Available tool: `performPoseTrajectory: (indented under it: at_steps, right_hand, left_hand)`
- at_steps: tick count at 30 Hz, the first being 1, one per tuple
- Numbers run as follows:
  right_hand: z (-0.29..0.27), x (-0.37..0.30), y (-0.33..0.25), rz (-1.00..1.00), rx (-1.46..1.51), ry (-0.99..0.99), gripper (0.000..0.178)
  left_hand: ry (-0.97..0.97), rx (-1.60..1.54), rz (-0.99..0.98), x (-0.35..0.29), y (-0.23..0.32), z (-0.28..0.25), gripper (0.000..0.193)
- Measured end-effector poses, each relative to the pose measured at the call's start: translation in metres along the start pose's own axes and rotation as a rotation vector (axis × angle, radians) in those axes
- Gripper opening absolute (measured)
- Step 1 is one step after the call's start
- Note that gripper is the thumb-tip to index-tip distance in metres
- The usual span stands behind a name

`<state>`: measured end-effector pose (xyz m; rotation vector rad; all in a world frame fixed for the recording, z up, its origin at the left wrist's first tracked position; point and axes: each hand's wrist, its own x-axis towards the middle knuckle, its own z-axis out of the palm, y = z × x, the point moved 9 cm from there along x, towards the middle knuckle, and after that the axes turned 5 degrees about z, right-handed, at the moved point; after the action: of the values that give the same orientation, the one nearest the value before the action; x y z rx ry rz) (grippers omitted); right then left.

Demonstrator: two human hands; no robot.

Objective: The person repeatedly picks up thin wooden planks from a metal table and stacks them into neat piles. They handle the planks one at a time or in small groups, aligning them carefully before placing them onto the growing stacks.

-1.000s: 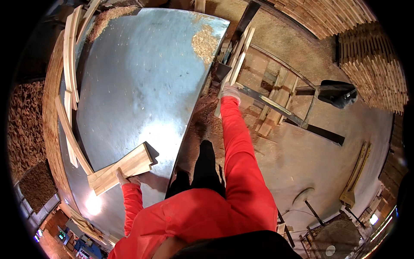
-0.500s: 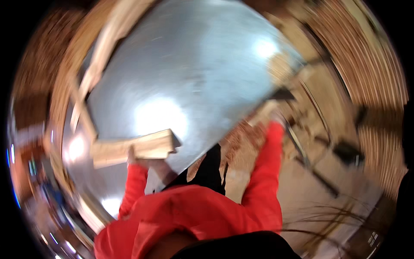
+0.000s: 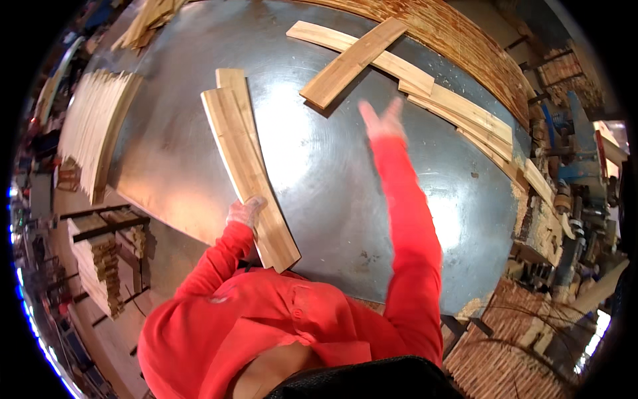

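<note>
My left hand (image 3: 246,211), in a light glove, is closed around the near part of a wooden plank (image 3: 232,136). At least one other plank (image 3: 230,78) lies under it, its end sticking out at the far side. My right hand (image 3: 383,120) reaches out over the metal tabletop (image 3: 332,199), slightly blurred, with fingers spread and nothing in them. Just beyond it a short wooden board (image 3: 354,63) rests across a longer pale strip (image 3: 325,36). More loose strips (image 3: 465,116) lie to the right of that hand.
At the left stands a neat stack of pale boards (image 3: 100,126), with another stack (image 3: 96,269) on a rack below. A wooden beam (image 3: 458,43) borders the table's far side. Machine parts (image 3: 578,179) and piled wood strips (image 3: 492,339) are at the right.
The view has swung round from the table's right side to face the tabletop. My right hand has moved from beside the table to over it, and my left hand still holds the planks.
</note>
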<state>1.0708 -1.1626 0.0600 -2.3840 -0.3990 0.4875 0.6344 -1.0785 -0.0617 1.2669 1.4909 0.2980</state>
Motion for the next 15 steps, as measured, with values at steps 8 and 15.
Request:
performPoseTrajectory:
  at_steps: [8, 15]
  right_hand:
    - [0.167, 0.029, -0.060, 0.357, 0.502, 0.013, 0.058]
    - [0.184, -0.190, -0.092, -0.499, -0.483, -0.571, 0.052]
  left_hand:
    - [-0.174, 0.083, -0.106, 0.089, 0.073, -0.032, 0.043]
    - [-0.271, -0.555, 0.044, 0.121, 0.079, 0.030, 0.057]
